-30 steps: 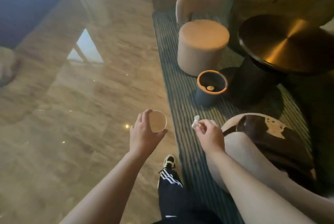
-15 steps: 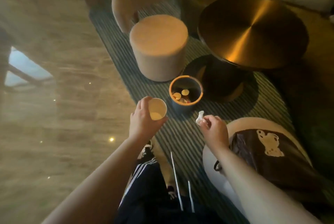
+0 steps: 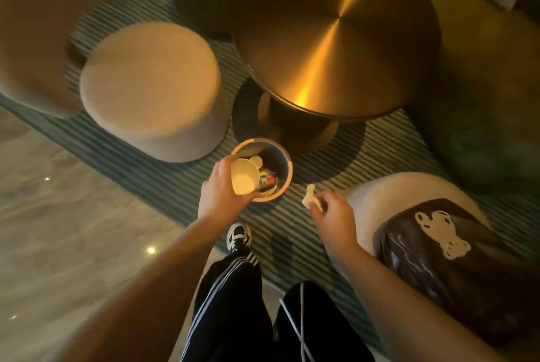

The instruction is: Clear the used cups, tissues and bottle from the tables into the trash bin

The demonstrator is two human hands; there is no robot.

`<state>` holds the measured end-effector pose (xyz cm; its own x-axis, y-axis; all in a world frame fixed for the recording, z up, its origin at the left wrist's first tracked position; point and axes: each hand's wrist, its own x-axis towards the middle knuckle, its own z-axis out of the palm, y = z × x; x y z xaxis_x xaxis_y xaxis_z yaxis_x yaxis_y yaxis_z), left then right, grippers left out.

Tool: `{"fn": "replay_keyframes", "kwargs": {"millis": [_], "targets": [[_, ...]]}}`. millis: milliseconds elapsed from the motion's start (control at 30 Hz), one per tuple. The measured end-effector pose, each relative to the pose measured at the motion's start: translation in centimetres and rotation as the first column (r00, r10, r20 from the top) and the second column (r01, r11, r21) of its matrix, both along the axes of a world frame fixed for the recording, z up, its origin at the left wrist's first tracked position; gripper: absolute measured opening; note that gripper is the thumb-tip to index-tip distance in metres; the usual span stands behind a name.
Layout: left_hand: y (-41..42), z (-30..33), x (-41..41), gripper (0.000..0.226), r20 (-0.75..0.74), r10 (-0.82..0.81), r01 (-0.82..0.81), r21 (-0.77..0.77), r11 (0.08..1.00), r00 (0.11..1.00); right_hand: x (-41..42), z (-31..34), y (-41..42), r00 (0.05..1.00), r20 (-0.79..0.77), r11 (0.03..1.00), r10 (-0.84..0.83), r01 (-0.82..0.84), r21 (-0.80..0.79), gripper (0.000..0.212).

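My left hand [image 3: 222, 189] grips a white paper cup [image 3: 244, 177] and holds it over the near left rim of the small round trash bin [image 3: 287, 167]. Inside the bin lie another cup and a bottle with a red label [image 3: 267, 180]. My right hand [image 3: 333, 215] pinches a crumpled white tissue [image 3: 309, 200] just right of the bin, above the striped rug.
A round brass table [image 3: 336, 31] stands behind the bin. A beige round stool [image 3: 152, 87] is to the left with a chair behind it. A second stool with a brown bag [image 3: 455, 262] sits at the right. My feet are below on the rug's edge.
I have stepped closer to the bin. My left hand moved the cup forward over the bin's rim, and my right hand with the tissue came up beside the bin.
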<state>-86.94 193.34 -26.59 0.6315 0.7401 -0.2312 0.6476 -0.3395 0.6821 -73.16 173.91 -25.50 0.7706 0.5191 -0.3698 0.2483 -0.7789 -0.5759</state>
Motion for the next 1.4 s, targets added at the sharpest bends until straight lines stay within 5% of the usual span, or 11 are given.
{"fn": "replay_keyframes", "kwargs": {"millis": [333,500,800,1400], "targets": [[6.4,-6.3,5.7,0.11,-0.204,-0.218,0.184,-0.172,0.968,0.954,4.1,-4.0,7.3,0.998,-0.049,0.996,-0.047,0.044,-0.075,0.019],[6.6,-7.4,4.8,0.086,-0.181,-0.172,0.181,0.037,0.983,0.968,5.5,-6.7,10.7,0.995,-0.08,0.994,-0.055,0.047,-0.098,0.026],[8.4,-6.4,4.8,0.08,-0.287,-0.173,0.193,0.042,0.98,0.942,7.0,-10.4,14.0,0.974,-0.193,0.99,-0.116,0.098,-0.1,0.049],[6.6,4.6,9.5,0.072,-0.225,-0.321,0.361,0.173,0.916,0.92,6.2,2.0,5.7,0.995,0.044,0.994,-0.089,0.091,-0.052,0.057]]}}
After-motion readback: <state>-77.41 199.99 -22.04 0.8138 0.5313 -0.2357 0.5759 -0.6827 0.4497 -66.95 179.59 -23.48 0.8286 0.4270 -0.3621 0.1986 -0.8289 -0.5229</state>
